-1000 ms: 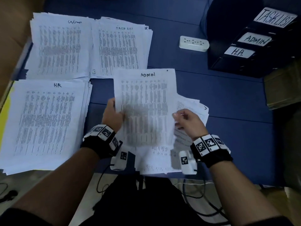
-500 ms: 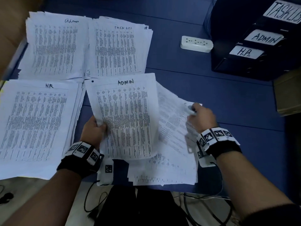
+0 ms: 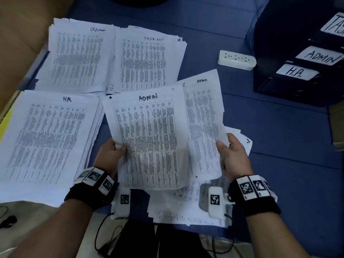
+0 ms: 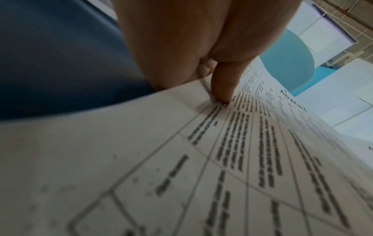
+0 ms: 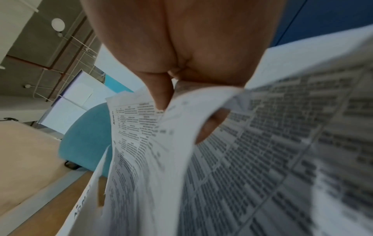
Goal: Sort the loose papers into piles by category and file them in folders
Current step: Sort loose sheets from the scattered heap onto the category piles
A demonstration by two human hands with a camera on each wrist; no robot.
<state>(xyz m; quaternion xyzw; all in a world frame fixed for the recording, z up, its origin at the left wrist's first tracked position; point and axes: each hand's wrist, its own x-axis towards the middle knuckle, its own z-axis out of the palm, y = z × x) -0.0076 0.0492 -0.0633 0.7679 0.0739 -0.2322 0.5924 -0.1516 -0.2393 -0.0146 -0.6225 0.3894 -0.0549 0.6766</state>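
The left hand [image 3: 109,155], its fingers pinching the ADMIN sheet [image 3: 149,136] upright over the table [image 3: 279,136], is nearer the Admin pile [image 3: 78,58] at eleven o'clock, while the right hand [image 3: 233,155] pinches a second sheet [image 3: 202,116].

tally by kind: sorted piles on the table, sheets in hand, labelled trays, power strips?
Sorted piles: 3, Admin pile, Task List pile, HR pile
Held sheets: 2, ADMIN sheet in left hand, second sheet in right hand
Labelled trays: 3, Task List tray label, ADMIN tray label, H.R. tray label
Power strips: 1, power strip
Total: 9
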